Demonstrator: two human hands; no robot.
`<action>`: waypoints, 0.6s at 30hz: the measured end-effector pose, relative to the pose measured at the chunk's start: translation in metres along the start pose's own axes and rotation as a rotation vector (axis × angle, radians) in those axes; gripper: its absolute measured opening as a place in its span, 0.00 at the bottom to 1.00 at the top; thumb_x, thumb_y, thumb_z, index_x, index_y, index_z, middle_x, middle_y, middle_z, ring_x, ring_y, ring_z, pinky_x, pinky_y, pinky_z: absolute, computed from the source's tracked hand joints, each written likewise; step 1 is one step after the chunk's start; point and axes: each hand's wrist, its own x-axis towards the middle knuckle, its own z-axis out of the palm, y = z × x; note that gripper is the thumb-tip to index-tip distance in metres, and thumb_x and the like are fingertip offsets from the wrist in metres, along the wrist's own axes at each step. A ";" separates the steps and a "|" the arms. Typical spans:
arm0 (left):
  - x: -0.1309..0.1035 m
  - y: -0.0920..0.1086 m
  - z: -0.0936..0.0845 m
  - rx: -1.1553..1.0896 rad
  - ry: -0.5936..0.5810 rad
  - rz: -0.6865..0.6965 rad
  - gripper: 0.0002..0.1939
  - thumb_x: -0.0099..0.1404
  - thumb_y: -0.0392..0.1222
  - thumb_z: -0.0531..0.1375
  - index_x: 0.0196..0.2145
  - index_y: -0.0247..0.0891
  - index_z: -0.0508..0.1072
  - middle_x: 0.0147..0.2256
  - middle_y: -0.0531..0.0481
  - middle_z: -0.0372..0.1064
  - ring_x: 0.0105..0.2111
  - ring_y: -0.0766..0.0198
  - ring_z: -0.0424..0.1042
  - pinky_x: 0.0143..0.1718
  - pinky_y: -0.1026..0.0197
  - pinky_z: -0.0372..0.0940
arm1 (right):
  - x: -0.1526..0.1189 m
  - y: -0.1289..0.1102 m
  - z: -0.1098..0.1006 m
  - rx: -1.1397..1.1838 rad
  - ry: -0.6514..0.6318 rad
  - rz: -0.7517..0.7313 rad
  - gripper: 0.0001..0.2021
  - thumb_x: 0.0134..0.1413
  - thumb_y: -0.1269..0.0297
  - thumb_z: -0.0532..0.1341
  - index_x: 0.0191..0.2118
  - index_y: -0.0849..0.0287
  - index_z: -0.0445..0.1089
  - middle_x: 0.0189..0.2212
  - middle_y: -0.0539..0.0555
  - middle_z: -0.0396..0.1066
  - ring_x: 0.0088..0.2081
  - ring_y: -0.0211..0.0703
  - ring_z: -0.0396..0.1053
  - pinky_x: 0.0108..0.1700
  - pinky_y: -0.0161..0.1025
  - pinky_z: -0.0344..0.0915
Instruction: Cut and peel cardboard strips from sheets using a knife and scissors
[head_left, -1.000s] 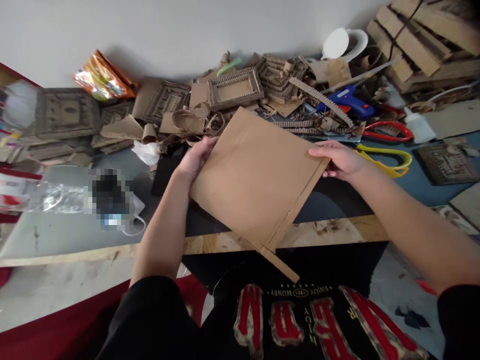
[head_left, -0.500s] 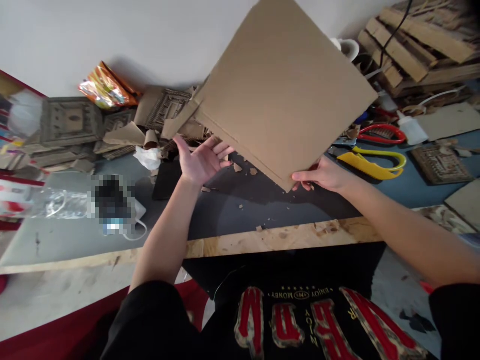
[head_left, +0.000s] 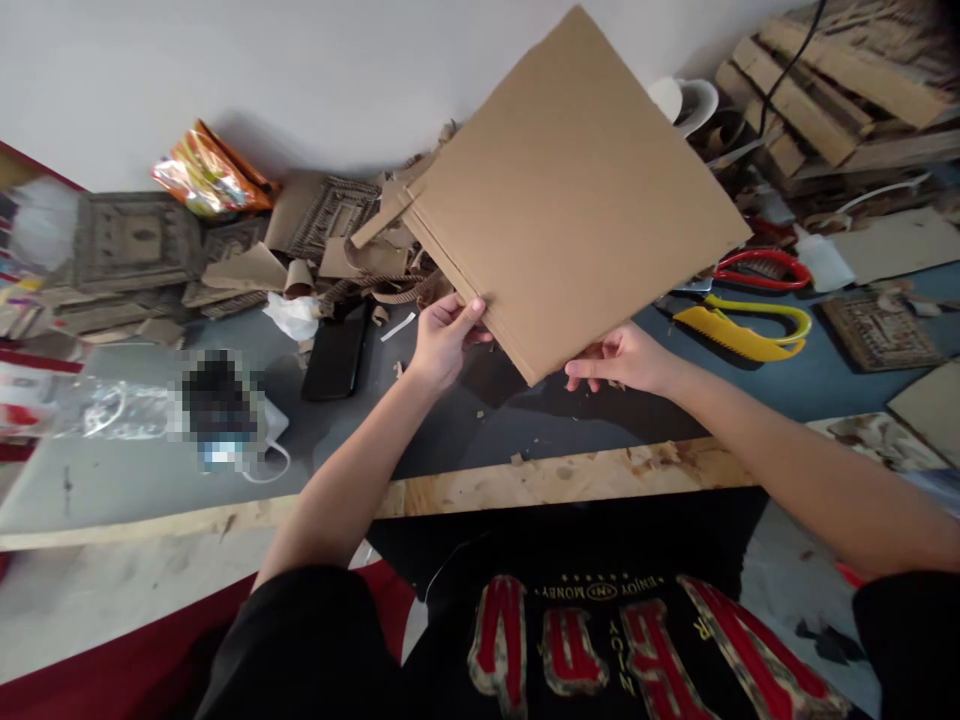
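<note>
A flat, square sheet of cardboard (head_left: 577,200) is held up tilted above the table, one corner pointing down. My left hand (head_left: 442,340) pinches its lower left edge, thumb on the near face and fingers behind. Creased lines run along that edge, and a narrow cardboard strip (head_left: 382,222) sticks out at its far end. Close by the lower right edge is my right hand (head_left: 619,358), its fingers loosely bent and apart, the thumb just off the sheet. Whether its fingertips still touch the edge is hard to see.
A black phone (head_left: 335,350) lies left of my left hand. Cardboard scraps and patterned square pieces (head_left: 139,240) crowd the back. Right of the sheet are red-handled pliers (head_left: 765,268), a yellow-handled tool (head_left: 739,330) and a white bottle (head_left: 825,258). Stacked cardboard strips (head_left: 840,95) stand behind.
My left hand, open before, has moved right and closed on the sheet's edge. My right hand's thumb has come off the face. The sheet has shifted slightly down and left.
</note>
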 end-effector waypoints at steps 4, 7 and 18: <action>0.007 0.008 -0.010 -0.071 0.086 0.001 0.13 0.57 0.46 0.69 0.28 0.37 0.71 0.22 0.58 0.69 0.19 0.76 0.68 0.22 0.73 0.68 | -0.009 -0.018 -0.028 -0.201 0.117 0.027 0.19 0.46 0.53 0.69 0.43 0.58 0.77 0.34 0.57 0.78 0.30 0.43 0.74 0.26 0.38 0.67; 0.012 0.011 -0.016 -0.100 0.132 -0.009 0.11 0.59 0.45 0.68 0.30 0.39 0.70 0.25 0.58 0.72 0.21 0.76 0.71 0.24 0.73 0.68 | -0.027 -0.039 -0.075 -0.807 0.502 0.035 0.11 0.53 0.60 0.66 0.39 0.58 0.79 0.34 0.57 0.78 0.35 0.40 0.73 0.36 0.40 0.64; 0.011 0.004 -0.010 0.000 0.161 -0.178 0.11 0.57 0.41 0.68 0.30 0.36 0.68 0.26 0.54 0.73 0.22 0.72 0.74 0.16 0.74 0.61 | -0.051 -0.010 -0.199 -1.340 0.300 0.465 0.27 0.32 0.74 0.74 0.45 0.66 0.77 0.47 0.69 0.74 0.28 0.29 0.63 0.37 0.39 0.55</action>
